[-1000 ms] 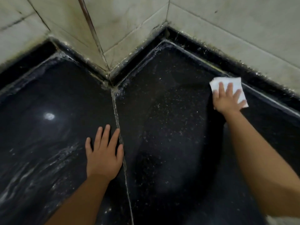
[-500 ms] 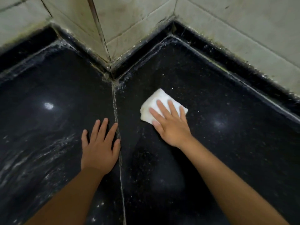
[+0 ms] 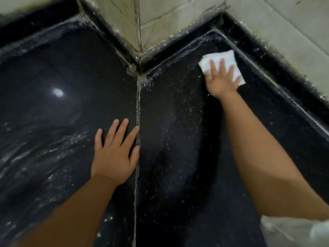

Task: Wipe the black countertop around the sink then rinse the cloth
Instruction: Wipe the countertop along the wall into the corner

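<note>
Our right hand (image 3: pixel 220 81) pressed the white cloth (image 3: pixel 219 59) flat on the black countertop (image 3: pixel 178 139) near the tiled wall (image 3: pixel 293 41); our left hand (image 3: pixel 115 154) lay flat beside the seam (image 3: pixel 138 111).

Pale tiled walls (image 3: pixel 187 18) met in an outward corner at the top of the view, their surfaces stained and the dark grout line (image 3: pixel 138 24) at the corner grimy. A black skirting strip (image 3: pixel 277 56) ran along the foot of the walls on the right, speckled with white residue. The same kind of strip (image 3: pixel 35 24) bordered the left wall. A round bright spot of light (image 3: pixel 57 92) showed as a reflection on the glossy dark surface to the left. At the lower right corner lay something pale and blurred (image 3: pixel 293 230), too unclear to identify.
</note>
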A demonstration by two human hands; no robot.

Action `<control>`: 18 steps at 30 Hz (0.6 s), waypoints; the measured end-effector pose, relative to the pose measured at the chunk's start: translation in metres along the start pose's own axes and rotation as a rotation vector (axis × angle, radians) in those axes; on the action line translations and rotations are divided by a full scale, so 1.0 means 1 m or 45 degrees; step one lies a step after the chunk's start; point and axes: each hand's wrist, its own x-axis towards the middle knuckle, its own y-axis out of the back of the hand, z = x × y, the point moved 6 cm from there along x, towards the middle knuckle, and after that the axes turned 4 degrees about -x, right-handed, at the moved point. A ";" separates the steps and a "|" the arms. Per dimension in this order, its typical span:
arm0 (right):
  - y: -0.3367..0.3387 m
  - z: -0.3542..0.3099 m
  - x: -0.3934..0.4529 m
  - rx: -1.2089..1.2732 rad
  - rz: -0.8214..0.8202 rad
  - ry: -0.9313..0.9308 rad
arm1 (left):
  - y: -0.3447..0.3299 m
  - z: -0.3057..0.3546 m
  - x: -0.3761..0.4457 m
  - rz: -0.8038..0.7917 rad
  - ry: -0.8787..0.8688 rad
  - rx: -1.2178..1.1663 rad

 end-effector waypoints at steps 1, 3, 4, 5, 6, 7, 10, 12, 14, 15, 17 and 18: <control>-0.005 -0.020 -0.006 -0.028 -0.006 0.095 | 0.000 0.000 0.000 -0.002 0.000 0.003; -0.022 -0.050 -0.037 -0.084 -0.004 0.279 | 0.000 0.000 0.000 -0.004 0.006 0.017; -0.032 -0.057 -0.059 -0.099 -0.006 0.351 | 0.000 0.000 0.000 -0.004 0.010 0.023; -0.045 -0.058 -0.083 -0.100 -0.016 0.404 | 0.001 0.000 0.000 -0.005 0.014 0.025; -0.057 -0.054 -0.108 -0.103 -0.028 0.454 | 0.001 0.000 0.001 -0.008 0.015 0.024; -0.066 -0.046 -0.133 -0.134 -0.033 0.516 | 0.002 0.000 0.000 -0.015 0.016 0.020; -0.083 -0.007 -0.189 -0.213 -0.072 0.478 | 0.000 0.000 0.001 -0.032 0.019 0.035; -0.072 0.022 -0.188 -0.211 -0.069 0.338 | 0.000 -0.001 -0.001 -0.045 0.031 0.030; -0.056 0.045 -0.156 -0.115 -0.123 0.147 | 0.000 -0.001 0.000 -0.068 0.048 0.016; -0.046 0.053 -0.133 -0.082 -0.102 0.055 | 0.000 -0.001 0.000 -0.084 0.053 0.005; -0.020 0.048 -0.085 -0.026 -0.070 -0.019 | 0.002 -0.002 0.000 -0.109 0.061 -0.017; -0.011 0.041 -0.061 -0.001 -0.073 -0.028 | 0.003 -0.002 0.000 -0.119 0.072 -0.019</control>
